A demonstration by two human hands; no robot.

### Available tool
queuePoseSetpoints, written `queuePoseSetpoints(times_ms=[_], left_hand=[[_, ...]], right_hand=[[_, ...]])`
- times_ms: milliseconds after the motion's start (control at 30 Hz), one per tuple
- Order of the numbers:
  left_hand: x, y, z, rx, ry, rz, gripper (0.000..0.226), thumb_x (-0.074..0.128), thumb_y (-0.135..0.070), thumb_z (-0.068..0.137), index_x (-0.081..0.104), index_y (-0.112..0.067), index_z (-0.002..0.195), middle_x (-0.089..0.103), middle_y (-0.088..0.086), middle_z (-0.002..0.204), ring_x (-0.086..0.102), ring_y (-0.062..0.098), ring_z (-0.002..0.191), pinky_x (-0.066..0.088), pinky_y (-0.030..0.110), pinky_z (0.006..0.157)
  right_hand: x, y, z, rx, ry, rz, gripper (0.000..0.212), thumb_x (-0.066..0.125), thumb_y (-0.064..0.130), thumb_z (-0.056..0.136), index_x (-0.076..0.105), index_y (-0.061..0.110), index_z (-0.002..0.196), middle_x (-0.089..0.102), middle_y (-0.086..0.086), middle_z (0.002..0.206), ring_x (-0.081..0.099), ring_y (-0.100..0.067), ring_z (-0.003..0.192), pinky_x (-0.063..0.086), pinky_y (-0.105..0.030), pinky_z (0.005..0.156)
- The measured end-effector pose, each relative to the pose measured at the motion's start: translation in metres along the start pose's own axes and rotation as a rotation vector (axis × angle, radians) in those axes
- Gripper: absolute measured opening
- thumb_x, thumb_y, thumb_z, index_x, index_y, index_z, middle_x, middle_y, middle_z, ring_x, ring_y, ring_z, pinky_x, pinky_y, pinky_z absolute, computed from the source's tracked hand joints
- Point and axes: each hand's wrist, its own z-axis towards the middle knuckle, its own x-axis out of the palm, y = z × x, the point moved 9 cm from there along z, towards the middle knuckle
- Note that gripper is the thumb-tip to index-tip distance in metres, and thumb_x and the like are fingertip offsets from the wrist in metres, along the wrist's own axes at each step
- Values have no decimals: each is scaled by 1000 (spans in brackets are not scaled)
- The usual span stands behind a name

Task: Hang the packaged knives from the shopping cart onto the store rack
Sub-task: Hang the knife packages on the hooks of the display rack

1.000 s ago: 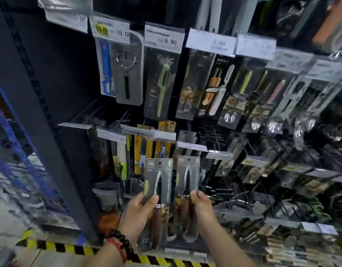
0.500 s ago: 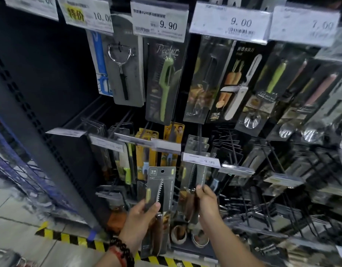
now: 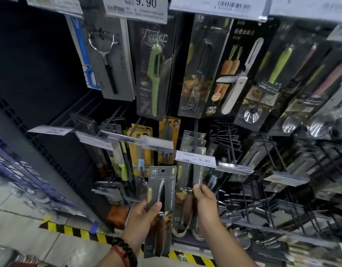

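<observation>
My left hand [image 3: 145, 218] grips a grey packaged serrated knife [image 3: 162, 182], held upright in front of the rack, its hang hole free. My right hand [image 3: 204, 205] pinches a second packaged knife [image 3: 193, 176] whose top sits behind the 9.90 price tag [image 3: 196, 160], on or at the black rack hook [image 3: 195, 135] where matching packs hang. I cannot tell if that pack's hole is over the hook. The shopping cart is out of view.
Peelers [image 3: 156, 74] and a folding fruit knife pack [image 3: 237, 74] hang on the upper row under price tags. Yellow knife packs [image 3: 141, 151] hang left of my hook. Empty black hooks [image 3: 233, 143] jut out at right. A blue wire rack [image 3: 15, 174] stands far left.
My right hand has lifted its knife pack up and inward to the hook behind the 9.90 tag. My left hand has kept its pack nearly still. My head has moved closer to the rack.
</observation>
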Motion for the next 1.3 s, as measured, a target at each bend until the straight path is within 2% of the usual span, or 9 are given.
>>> queuePoseSetpoints(times_ms=[100,233,367,467,600,800,1033,1200,1300], left_hand=[[-5,3,0,6,-32,-8,11,63,-31,90,66,-21,94,66,-4,101,59,10,95,40,30,82],[-10,8,2,-4,-39,-47,12,63,-33,90,63,-24,98,60,-11,104,55,8,98,35,33,89],[-12,12,2,-4,-18,-82,5,63,-31,89,61,-29,94,59,-15,101,52,0,91,34,33,91],[-15,13,3,-5,-25,-66,7,63,-30,90,64,-27,96,62,-11,104,54,2,94,35,32,90],[-21,22,6,-20,-38,-40,22,66,-34,87,71,-21,104,68,0,108,61,16,104,44,33,88],[-20,27,5,-20,13,11,36,68,-45,75,70,-26,106,72,-5,105,63,18,106,46,41,99],[1,18,5,20,77,45,12,59,-41,88,62,-32,96,64,-8,104,58,7,97,45,22,80],[21,12,10,74,88,137,11,56,-35,93,64,-28,96,67,-13,97,60,2,91,43,16,69],[36,5,13,130,133,123,14,58,-33,93,68,-27,101,72,-13,99,65,0,93,46,17,76]], right_hand=[[-1,-7,-1,23,-11,-15,19,54,21,99,66,11,90,68,-6,97,61,-26,101,46,-33,92],[-5,-21,8,44,-28,-43,22,55,28,98,70,14,91,71,-16,103,65,-35,104,47,-53,102],[-5,-22,16,65,-57,-48,37,56,29,98,60,3,124,63,-14,126,57,-31,120,43,-45,106],[2,-17,28,43,-20,-77,22,53,30,100,62,10,99,65,-14,110,60,-38,114,45,-45,100],[10,-6,46,72,-47,-68,44,49,30,102,44,10,141,52,-6,133,43,-29,135,30,-39,112],[19,10,80,71,-46,-108,21,43,18,104,61,12,114,69,-3,95,64,-16,86,51,-32,82],[-4,6,74,38,-116,-207,37,53,26,100,48,12,134,54,-9,133,50,-26,115,36,-44,106],[-2,-15,24,24,99,-116,24,54,25,98,64,10,114,70,-12,107,65,-27,93,51,-37,80],[11,-6,-5,-37,268,-106,26,53,24,99,68,8,112,72,-12,111,68,-28,105,52,-38,91]])
